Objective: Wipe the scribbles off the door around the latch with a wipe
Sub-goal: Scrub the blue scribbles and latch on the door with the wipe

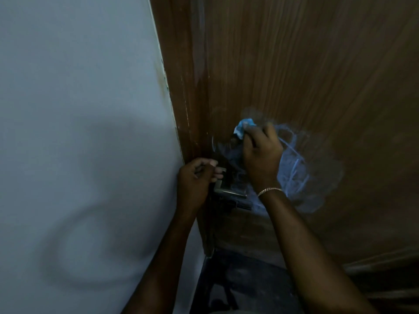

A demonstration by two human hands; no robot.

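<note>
The right hand (260, 152) grips a crumpled blue wipe (243, 129) at its fingertips and presses it to the brown door (317, 64), just above the blue scribbles (294, 173) that spread right of and below the hand. The left hand (196, 175) curls around the door edge beside the metal handle (229, 192), next to the pale wall (79, 109).

the door (317, 64) is brown wood with fine vertical grain, mostly matt. left of it, the frame (181, 75) is glossier and scuffed. the wall (79, 109) is smooth matt paint. the latch (229, 191) is dull-sheened metal. the wipe (243, 126) looks soft and crumpled. the scribbles (297, 171) look chalky and smeared.
</note>
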